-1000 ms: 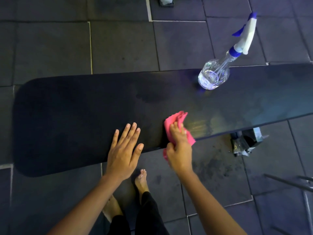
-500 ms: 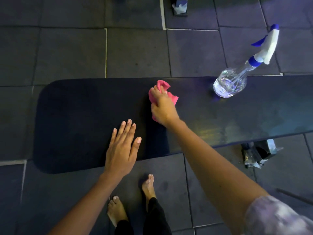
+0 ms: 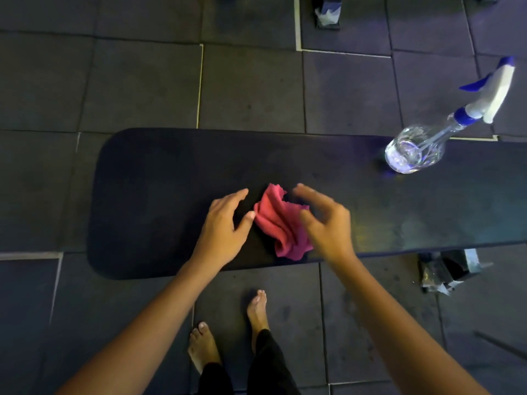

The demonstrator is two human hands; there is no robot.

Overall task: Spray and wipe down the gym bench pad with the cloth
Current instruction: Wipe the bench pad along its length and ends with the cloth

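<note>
A crumpled pink cloth point(image 3: 281, 223) lies on the black bench pad point(image 3: 159, 178), close to its near edge. My left hand point(image 3: 225, 223) hovers just left of the cloth, fingers spread, the thumb tip touching or nearly touching its left edge. My right hand point(image 3: 325, 220) is blurred, fingers apart, above the cloth's right side and covering part of it; neither hand grips it. A clear spray bottle point(image 3: 419, 149) with a white and blue trigger head stands on the pad at the far right.
Dark rubber floor tiles surround the bench. A bench foot wrapped in torn plastic point(image 3: 447, 272) shows under the pad's near right edge, another foot point(image 3: 328, 12) at the top. My bare feet point(image 3: 228, 332) stand in front of the pad. A thin bar point(image 3: 502, 344) crosses the lower right.
My right hand drew the cloth back from the pad's far side toward the near edge and let go of it. My left hand lifted off the pad and moved right to the cloth.
</note>
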